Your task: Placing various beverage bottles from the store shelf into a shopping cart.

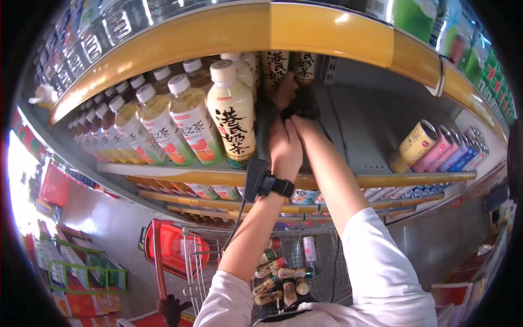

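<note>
Both my arms stretch deep into a store shelf (355,135). My right hand (286,92), with a black band at its wrist, reaches furthest into the shade. Its fingers overlap the lower part of a cream-coloured drink bottle (277,67), but the grip itself is too dark to make out. A second such bottle (305,65) stands just right of it. My left hand (286,143) lies against the right wrist, its fingertips partly hidden. A device is strapped to the left wrist. Left of the hands, a cream drink bottle (231,118) with a white cap stands at the shelf's front edge.
Rows of clear tea bottles (196,126) fill the shelf's left side. Slim drink cans (414,143) line its right end. A yellow shelf edge (327,30) hangs low above my hands. Below, a wire shopping cart (327,245) holds several bottles, beside a red basket (175,245).
</note>
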Available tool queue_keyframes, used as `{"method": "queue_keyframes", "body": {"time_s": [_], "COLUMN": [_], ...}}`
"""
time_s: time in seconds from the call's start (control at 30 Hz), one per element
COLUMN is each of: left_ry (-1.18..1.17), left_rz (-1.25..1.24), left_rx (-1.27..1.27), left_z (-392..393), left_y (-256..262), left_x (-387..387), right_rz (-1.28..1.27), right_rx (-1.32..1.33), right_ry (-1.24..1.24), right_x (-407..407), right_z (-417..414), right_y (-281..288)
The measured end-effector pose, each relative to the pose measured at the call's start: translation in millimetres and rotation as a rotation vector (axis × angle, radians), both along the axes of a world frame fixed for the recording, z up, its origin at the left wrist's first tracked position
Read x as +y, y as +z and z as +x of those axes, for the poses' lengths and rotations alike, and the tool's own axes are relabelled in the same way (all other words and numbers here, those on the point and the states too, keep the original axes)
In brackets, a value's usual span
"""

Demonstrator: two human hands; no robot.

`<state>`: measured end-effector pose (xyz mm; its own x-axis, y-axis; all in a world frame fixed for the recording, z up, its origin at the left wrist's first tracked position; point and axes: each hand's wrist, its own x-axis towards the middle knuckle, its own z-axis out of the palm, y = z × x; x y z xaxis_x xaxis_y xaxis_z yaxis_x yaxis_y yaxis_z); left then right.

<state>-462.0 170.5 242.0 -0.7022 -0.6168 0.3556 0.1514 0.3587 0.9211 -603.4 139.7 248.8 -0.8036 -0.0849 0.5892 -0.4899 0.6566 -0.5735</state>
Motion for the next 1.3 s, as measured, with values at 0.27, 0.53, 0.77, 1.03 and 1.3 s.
{"method": "queue_keyframes", "body": {"time_s": [0.27, 0.53, 0.77, 1.03, 1.3], "left_ry": [0.059, -0.06, -0.218, -0.436, -0.452], "left_rz": [-0.005, -0.457, -0.238, -0.364, -0.384], "left_rx": [0.029, 0.545, 0.243, -0.651, -1.09], "left_z": [5, 82, 207, 293, 300], "left_y": [1, 9, -98, -270, -389], "left_x": [10, 8, 32, 2, 33], "right_rz": [0.156, -0.025, -0.116, 0.049, 0.158], "right_rx": [0.298, 0.102, -0.167, -0.358, -0.31], "right_ry": [0.203, 0.366, 0.61, 0.476, 0.424], "right_x": [33, 96, 176, 220, 258], "right_z": [-1, 131, 291, 351, 325], "right_y": [-17, 33, -41, -209, -389]}}
